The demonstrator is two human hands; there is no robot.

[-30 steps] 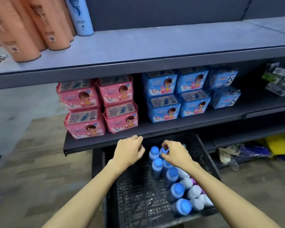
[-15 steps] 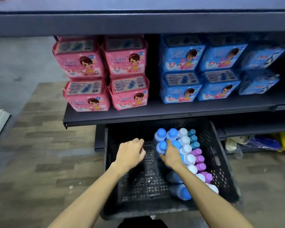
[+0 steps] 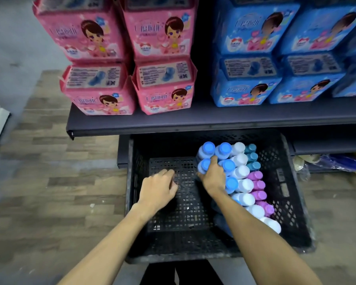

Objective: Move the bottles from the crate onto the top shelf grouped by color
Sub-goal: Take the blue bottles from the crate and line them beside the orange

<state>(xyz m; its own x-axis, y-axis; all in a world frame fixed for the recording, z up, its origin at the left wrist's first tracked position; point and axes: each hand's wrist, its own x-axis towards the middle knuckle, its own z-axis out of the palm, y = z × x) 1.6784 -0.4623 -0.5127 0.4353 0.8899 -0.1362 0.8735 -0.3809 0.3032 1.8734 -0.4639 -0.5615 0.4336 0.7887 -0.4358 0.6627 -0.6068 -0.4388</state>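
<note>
Both hands were inside the black crate point(image 3: 292, 202) at lower centre of the frame. Right hand point(image 3: 213, 178) gripped a blue-capped bottle point(image 3: 203, 166) at the left edge of the bottles point(image 3: 243, 185), which stood in rows by cap colour in the crate's right half. Left hand point(image 3: 158, 190) hung loosely curled over the bare crate floor, holding nothing. Pink packs point(image 3: 103, 89) and blue packs point(image 3: 245, 87) occupied the shelf point(image 3: 193, 120) above.
</note>
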